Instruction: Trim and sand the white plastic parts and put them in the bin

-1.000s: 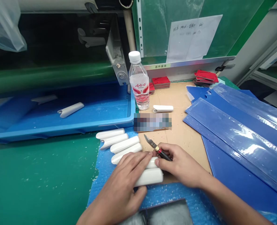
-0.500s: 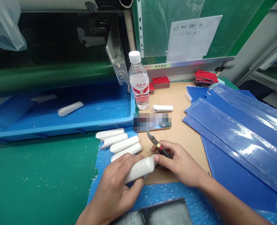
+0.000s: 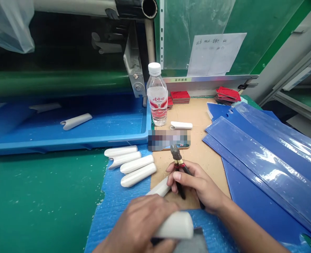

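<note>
My left hand [image 3: 142, 219], in the lower middle, is wrapped round a white tube-shaped plastic piece [image 3: 175, 226], whose rounded end points right. Just beyond it, a second white piece [image 3: 160, 188] reaches to the fingertips of my right hand [image 3: 194, 181]; its near part is hidden. Black-handled cutting pliers [image 3: 180, 168] are held in that right hand with their metal jaws pointing away from me. To the left of them, several similar white pieces [image 3: 138, 163] lie side by side on a blue sheet [image 3: 110, 200].
A water bottle [image 3: 157, 100] stands behind a phone [image 3: 181, 146] and beside a blue tray [image 3: 92, 140] with white pieces in it. One more white piece [image 3: 181, 125] lies on the cardboard [image 3: 197, 140]. Blue plastic sleeves [image 3: 258, 154] cover the right; red pads [image 3: 180, 96] are stacked behind.
My left hand has moved nearer to me and to the right with its white piece. The pliers have turned more upright, so both handles show. The view has shifted slightly.
</note>
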{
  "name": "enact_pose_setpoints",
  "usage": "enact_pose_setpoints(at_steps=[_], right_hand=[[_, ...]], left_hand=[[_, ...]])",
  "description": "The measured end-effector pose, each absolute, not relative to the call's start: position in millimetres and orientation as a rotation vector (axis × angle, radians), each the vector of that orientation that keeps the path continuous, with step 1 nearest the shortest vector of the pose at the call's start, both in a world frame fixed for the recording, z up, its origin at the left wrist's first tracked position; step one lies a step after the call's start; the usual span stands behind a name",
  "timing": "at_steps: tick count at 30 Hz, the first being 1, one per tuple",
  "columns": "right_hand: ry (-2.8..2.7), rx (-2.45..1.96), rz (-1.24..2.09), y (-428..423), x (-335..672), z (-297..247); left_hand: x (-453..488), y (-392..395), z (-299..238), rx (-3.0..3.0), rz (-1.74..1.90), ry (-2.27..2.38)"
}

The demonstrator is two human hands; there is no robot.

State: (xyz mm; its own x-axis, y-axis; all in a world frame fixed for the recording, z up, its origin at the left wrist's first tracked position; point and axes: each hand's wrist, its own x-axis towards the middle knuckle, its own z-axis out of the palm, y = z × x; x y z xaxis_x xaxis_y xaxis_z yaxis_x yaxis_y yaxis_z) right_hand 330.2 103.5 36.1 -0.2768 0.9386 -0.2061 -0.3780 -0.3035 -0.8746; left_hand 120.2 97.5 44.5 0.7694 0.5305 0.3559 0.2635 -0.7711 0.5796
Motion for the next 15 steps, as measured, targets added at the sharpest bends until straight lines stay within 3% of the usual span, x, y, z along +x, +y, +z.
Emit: enact_pose_setpoints(at_steps=[5, 15], right_hand=[[-0.791, -0.943, 1.757, 104, 328, 33], [-0.879, -1.017, 1.810, 104, 331, 36]], left_hand=[[135, 88, 47, 2.441, 0.405, 0.560], [126, 100, 34, 2.426, 0.559, 0.952]])
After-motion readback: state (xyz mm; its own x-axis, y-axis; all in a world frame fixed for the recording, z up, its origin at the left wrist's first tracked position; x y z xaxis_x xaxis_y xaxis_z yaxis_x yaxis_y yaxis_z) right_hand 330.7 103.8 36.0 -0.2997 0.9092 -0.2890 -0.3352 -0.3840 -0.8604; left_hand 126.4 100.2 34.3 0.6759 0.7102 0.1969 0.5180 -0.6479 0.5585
